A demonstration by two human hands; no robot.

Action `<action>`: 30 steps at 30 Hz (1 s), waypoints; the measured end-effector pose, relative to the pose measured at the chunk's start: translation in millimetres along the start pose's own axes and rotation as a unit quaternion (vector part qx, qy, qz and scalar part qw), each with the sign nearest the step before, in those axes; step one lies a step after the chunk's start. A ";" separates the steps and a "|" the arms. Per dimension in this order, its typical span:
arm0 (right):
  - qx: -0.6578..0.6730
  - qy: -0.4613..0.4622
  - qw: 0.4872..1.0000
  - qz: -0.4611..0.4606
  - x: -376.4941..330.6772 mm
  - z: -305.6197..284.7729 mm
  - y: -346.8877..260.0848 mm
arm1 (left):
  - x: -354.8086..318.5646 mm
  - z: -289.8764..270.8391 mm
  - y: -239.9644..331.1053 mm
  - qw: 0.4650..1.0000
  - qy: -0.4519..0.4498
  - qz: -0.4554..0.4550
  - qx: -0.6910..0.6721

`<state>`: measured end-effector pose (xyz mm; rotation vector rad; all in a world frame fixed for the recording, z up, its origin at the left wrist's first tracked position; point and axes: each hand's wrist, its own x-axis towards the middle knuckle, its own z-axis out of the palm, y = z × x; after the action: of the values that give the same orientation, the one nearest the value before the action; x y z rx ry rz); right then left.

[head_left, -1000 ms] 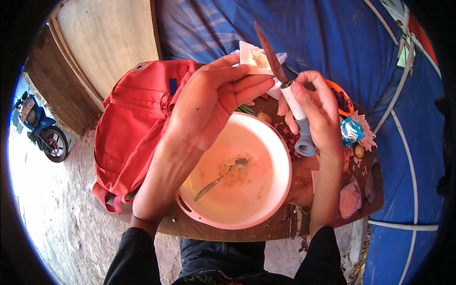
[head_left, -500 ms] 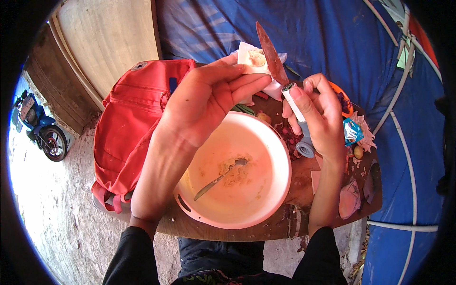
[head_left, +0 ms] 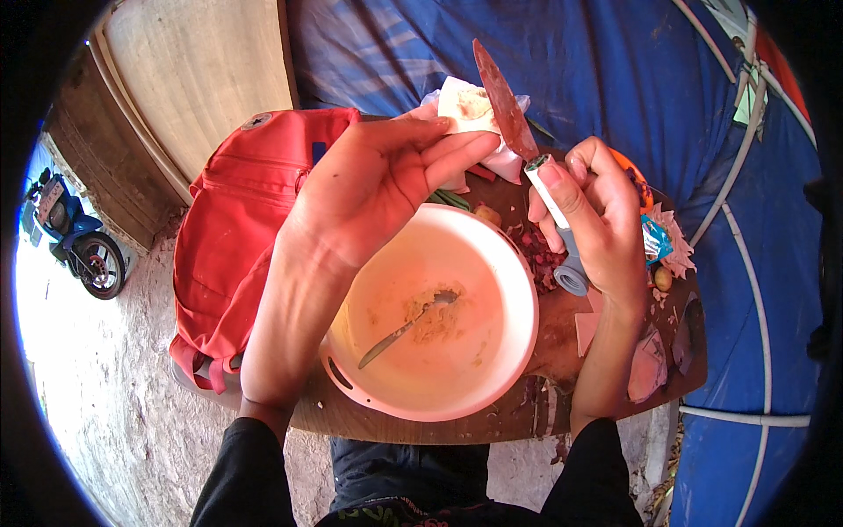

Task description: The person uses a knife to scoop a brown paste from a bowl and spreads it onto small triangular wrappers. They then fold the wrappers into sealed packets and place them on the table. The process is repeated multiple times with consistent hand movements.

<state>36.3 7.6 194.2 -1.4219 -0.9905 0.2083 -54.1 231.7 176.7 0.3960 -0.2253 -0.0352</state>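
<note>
My left hand (head_left: 364, 180) is raised over the far side of the bowl, palm up, with its thumb and fingertips closed on a small white square wrapper (head_left: 455, 121). On the wrapper sits a pale brown paste (head_left: 474, 104). My right hand (head_left: 601, 224) grips the white and grey handle of a knife (head_left: 502, 95), its reddish, smeared blade pointing up. The blade stands at the right edge of the wrapper; whether it touches the paste I cannot tell. Below lies a large white bowl (head_left: 524, 351) with paste smeared on its bottom and a metal spoon (head_left: 395, 341) in it.
A red backpack (head_left: 237, 220) rests on the brown table (head_left: 378, 428) at the left. Scattered at the right are dark red peelings (head_left: 537, 250), a blue packet (head_left: 654, 240) and a small potato (head_left: 663, 279). Blue tarpaulin (head_left: 597, 70) hangs behind; a motorbike (head_left: 79, 230) stands far left.
My right hand and the knife handle have shifted slightly to the right and tilted a little. My left hand holds the wrapper in nearly the same place.
</note>
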 end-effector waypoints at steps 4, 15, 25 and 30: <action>-0.007 -0.004 1.000 0.000 -1.5 -1.0 -2.4 | 1.0 -1.4 1.0 1.000 0.009 -0.006 -0.025; -0.048 -0.028 0.998 0.000 -4.2 -5.3 -9.5 | 2.9 0.2 3.2 0.997 0.005 -0.035 -0.073; -0.055 -0.044 0.997 0.031 -11.0 -18.4 -18.8 | 5.1 -7.2 14.8 0.991 -0.027 -0.041 -0.125; 0.069 -0.058 0.992 0.093 -3.1 -41.7 -14.3 | -1.2 0.9 29.6 0.992 0.014 0.105 0.064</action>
<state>56.3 -27.5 212.0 -1.3872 -0.9187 0.4916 -55.7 258.8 188.7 0.4986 -0.2423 0.1932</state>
